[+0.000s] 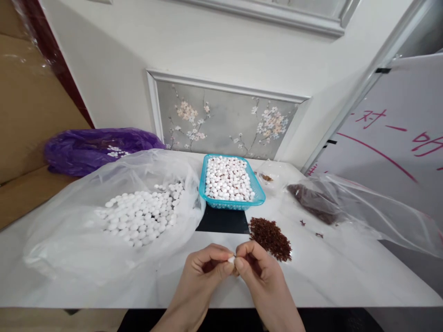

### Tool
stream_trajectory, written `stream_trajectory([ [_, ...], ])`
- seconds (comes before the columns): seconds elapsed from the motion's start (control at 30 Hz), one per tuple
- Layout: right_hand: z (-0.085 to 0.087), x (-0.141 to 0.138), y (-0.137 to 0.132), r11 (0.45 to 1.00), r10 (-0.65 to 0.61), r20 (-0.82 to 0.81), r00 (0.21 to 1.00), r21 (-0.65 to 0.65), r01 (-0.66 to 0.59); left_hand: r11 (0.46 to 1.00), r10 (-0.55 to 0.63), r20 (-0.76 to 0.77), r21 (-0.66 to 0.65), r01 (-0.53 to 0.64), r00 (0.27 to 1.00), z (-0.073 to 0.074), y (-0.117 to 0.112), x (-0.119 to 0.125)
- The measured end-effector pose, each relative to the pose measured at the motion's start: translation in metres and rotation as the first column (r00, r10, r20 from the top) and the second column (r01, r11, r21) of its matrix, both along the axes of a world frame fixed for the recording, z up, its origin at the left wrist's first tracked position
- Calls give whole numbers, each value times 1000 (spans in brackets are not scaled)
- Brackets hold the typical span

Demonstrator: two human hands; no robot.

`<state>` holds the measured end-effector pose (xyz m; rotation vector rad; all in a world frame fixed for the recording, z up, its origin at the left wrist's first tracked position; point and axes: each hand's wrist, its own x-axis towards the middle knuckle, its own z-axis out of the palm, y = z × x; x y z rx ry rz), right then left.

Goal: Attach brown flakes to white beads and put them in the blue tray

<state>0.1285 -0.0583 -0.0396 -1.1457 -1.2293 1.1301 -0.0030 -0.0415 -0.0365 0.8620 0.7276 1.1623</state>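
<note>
My left hand (205,267) and my right hand (258,269) meet at the table's near edge, fingertips pinched together on one small white bead (230,260). Both hands are closed around it. Just right of my right hand lies a pile of small reddish-brown bits (270,237) on the white table (328,276). A turquoise tray (259,197) full of white beads stands behind the hands. To the left, an open clear plastic bag (69,230) holds several more white beads (140,217).
A purple plastic bag (86,150) lies at the back left. At the right a clear bag (363,207) holds dark brown material (313,200). A whiteboard with red writing (398,147) leans at the right. A floral wall panel (224,122) stands behind the table.
</note>
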Motion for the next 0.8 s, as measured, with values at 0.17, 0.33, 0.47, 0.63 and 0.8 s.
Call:
stream_trajectory([
  [0.17,2,0,2,1000,-9,-44,999,-30,7,999,-9,-36,49,10,999,-3,1,2],
  [0.33,8,-1,3,996,82,-125,989,-10,-83,995,-29,57,-95,34,998,1,4,3],
  [0.47,5,1,-1,995,62,-2,998,81,-62,993,-5,61,-116,12,998,2,3,2],
  [0.63,6,5,-4,976,-30,165,986,218,-7,998,22,-16,-65,-23,1000,0,0,2],
  [0.8,6,10,-4,959,-42,318,947,279,-52,999,13,-64,-33,-15,998,-3,-1,1],
])
